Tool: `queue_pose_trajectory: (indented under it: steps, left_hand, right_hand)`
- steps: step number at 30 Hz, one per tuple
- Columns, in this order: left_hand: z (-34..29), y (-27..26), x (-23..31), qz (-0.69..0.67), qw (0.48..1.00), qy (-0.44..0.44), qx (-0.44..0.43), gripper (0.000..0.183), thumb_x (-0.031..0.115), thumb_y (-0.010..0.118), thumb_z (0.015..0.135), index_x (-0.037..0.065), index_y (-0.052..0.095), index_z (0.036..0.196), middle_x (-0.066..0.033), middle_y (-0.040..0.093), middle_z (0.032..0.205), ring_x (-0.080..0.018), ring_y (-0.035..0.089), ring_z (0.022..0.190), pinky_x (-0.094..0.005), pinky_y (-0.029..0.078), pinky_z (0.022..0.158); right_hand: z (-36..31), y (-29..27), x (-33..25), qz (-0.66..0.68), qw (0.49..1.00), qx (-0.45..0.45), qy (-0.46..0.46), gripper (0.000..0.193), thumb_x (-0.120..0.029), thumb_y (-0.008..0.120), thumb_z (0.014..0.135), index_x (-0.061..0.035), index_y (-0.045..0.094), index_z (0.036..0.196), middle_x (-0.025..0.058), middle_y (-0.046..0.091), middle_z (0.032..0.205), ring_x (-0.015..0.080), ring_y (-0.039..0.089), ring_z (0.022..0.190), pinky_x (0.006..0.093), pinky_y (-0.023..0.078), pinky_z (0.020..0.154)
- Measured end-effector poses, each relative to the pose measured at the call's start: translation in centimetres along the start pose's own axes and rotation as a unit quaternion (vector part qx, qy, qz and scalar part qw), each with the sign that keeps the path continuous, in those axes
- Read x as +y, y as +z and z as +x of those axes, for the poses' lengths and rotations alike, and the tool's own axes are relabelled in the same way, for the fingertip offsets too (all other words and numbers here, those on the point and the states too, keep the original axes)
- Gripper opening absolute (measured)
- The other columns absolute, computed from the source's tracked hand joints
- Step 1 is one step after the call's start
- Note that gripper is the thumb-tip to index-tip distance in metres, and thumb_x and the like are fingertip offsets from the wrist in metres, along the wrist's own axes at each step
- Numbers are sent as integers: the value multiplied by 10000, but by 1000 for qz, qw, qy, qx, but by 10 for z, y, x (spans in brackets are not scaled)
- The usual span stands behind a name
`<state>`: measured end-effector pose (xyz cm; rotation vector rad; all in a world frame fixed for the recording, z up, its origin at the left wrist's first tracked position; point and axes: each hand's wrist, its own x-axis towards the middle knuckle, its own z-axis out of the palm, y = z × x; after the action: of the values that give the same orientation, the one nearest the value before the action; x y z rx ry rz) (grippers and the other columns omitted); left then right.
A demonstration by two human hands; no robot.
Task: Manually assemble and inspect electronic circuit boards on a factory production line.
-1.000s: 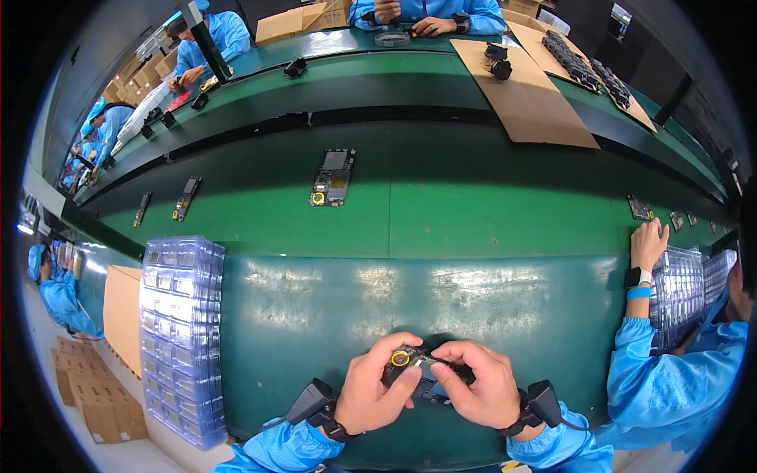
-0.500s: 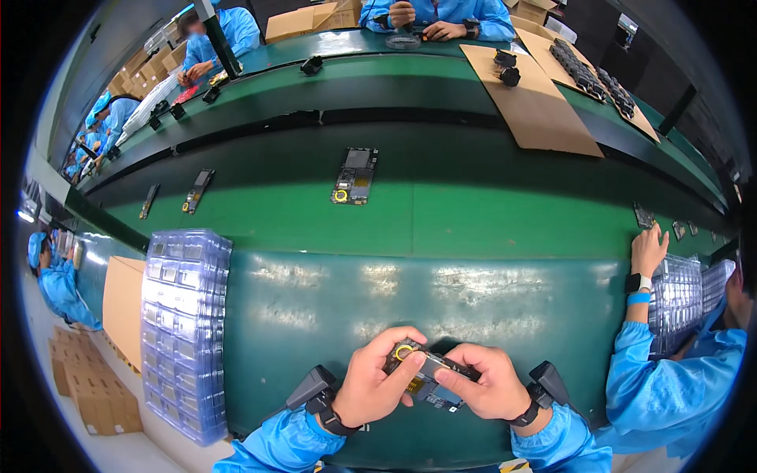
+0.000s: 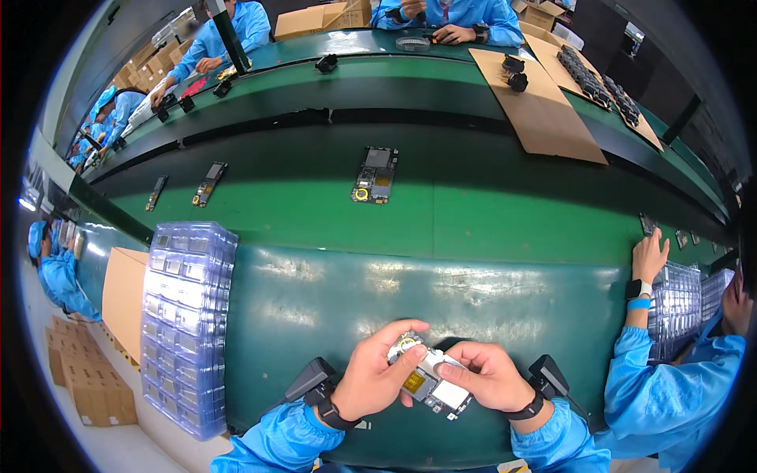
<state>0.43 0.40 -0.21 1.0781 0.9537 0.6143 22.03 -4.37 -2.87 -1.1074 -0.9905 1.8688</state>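
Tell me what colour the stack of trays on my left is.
Translucent blue-violet trays, seen in the head view.

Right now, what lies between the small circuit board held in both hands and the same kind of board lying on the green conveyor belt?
In the head view, only bare dark-green bench top and belt separate the held board from the belt board.

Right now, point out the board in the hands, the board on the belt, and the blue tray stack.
Held circuit board (image 3: 430,384): head view, on its centre between both hands.
Circuit board on belt (image 3: 374,175): head view, on its middle.
Blue tray stack (image 3: 185,315): head view, on its top tray.
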Motion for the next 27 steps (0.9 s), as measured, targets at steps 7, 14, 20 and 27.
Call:
queue_pose_trajectory:
  steps: [7, 14, 20, 27]
  left_hand:
    - [2, 2, 2, 14, 999, 39, -10, 407, 110, 638, 995, 69, 542, 1388, -33, 648, 957, -73, 627, 645, -231, 545, 498]
    - [11, -10, -15, 113, 982, 139, -66, 489, 105, 685, 964, 66, 535, 1428, -34, 676, 1003, -106, 644, 822, -258, 540, 687]
    - [10, -35, 0, 278, 942, 143, -124, 615, 339, 691, 936, 32, 510, 1438, -173, 732, 1062, -288, 710, 870, -370, 556, 807]
    - [53, -80, -21, 106, 887, 253, 371, 469, 260, 606, 1017, 11, 484, 1395, -113, 699, 1023, -214, 720, 761, -331, 582, 663]
  right_hand:
    - [4, 1, -7, 6, 1000, -4, -23, 123, -88, 725, 960, -3, 673, 1033, -2, 697, 883, 38, 624, 777, 208, 493, 649]
    - [-5, -6, 3, -112, 993, -20, -36, 140, -135, 716, 977, -32, 635, 927, -66, 592, 785, -2, 500, 681, 207, 395, 557]
    - [-3, 6, -11, -195, 976, -66, 70, 199, -187, 708, 982, -63, 631, 847, -38, 606, 695, 31, 535, 584, 203, 403, 517]
    - [40, 5, -22, 71, 992, 95, 31, 171, -159, 644, 995, -31, 625, 884, 31, 659, 736, 123, 611, 559, 258, 464, 495]
